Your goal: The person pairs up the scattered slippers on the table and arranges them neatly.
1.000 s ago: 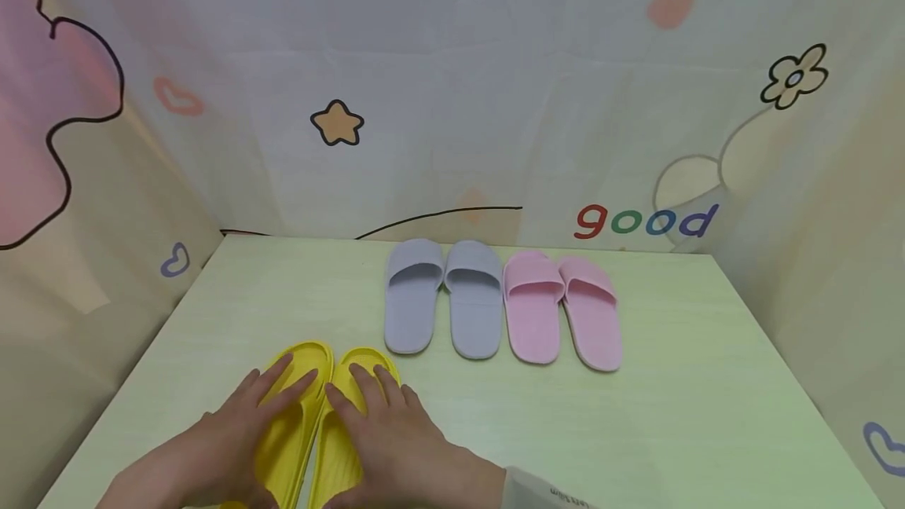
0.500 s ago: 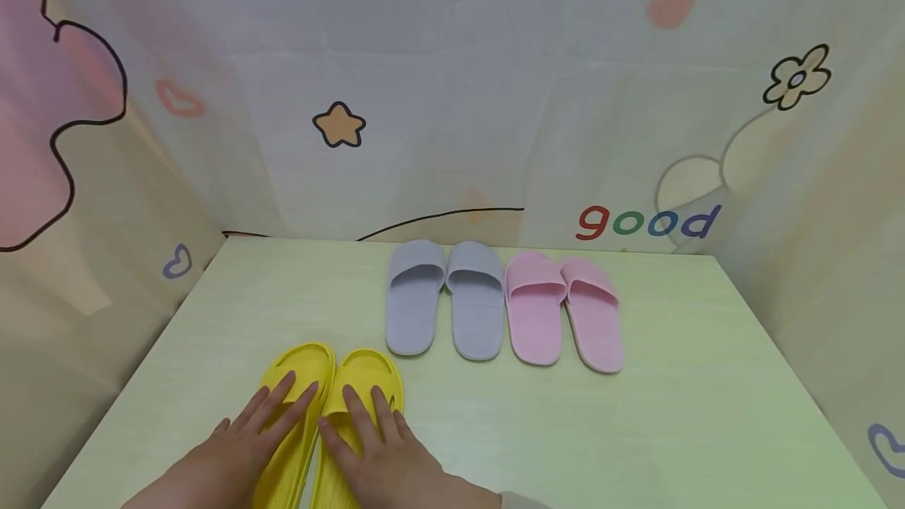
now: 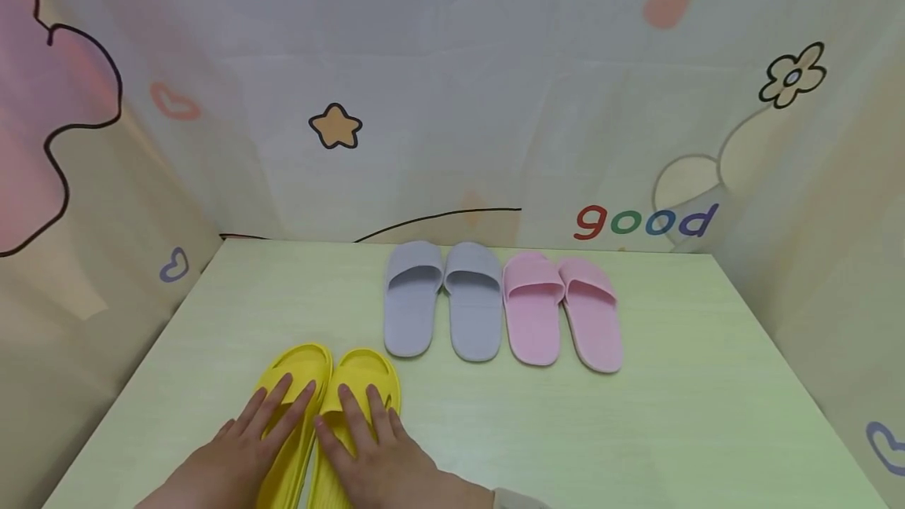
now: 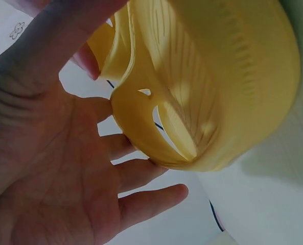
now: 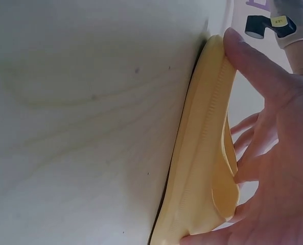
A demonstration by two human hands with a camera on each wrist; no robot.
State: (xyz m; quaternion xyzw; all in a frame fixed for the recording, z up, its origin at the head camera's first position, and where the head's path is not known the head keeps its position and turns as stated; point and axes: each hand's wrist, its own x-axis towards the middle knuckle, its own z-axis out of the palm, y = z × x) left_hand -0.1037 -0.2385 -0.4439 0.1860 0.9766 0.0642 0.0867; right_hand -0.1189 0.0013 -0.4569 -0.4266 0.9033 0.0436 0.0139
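Observation:
A pair of yellow slippers lies side by side at the table's near left, toes pointing away. My left hand (image 3: pixel 236 446) rests on the left yellow slipper (image 3: pixel 305 364), its fingers spread over the strap. On the right yellow slipper (image 3: pixel 364 368) lies my right hand (image 3: pixel 389 454), fingers also spread and fairly straight. The left wrist view has fingertips along the strap edge of the slipper (image 4: pixel 253 76). In the right wrist view the thumb touches one end of the slipper (image 5: pixel 192 153) and other fingers reach its strap. The heels run below the head view.
Behind, a grey pair of slippers (image 3: pixel 475 328) stands beside a pink pair (image 3: pixel 533 328), toes near the table's back edge. A printed curtain (image 3: pixel 438 100) encloses the pale green table (image 3: pixel 672 430) at the back and sides.
Both hands have drawn slightly back toward the person, with the fingers flatter on the straps. The yellow slippers stay in about the same spot; the grey and pink pairs have not moved.

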